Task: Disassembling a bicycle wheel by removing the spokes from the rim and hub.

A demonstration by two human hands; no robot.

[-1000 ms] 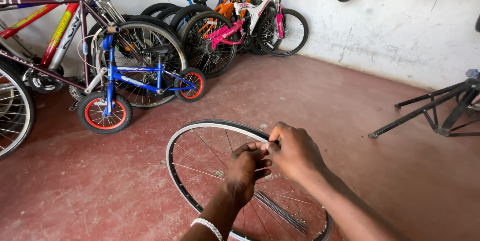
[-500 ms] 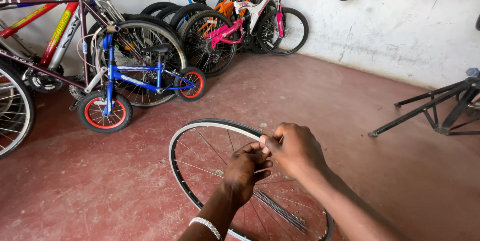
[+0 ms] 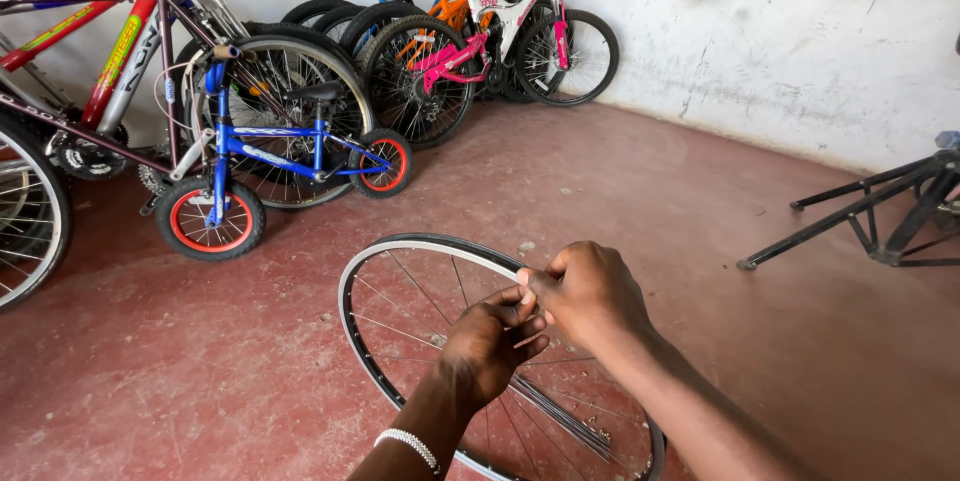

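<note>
While both hands pinch at spokes (image 3: 420, 333) | wheel rim (image 3: 352, 326) cut off below | pinched thing unclear

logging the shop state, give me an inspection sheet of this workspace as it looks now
surface: red concrete floor, scuffed, with small debris.
job's things: bare wheel rim with thin spokes, under both hands.
clutter: black stand legs at right.
grippers: left hand and right hand meet over the spokes, fingers pinched; what they hold is too small to tell.
cables: thin cables on the grey and red bike.
surroundings: small blue bike, more bikes along a white wall, wheels hung above.
</note>
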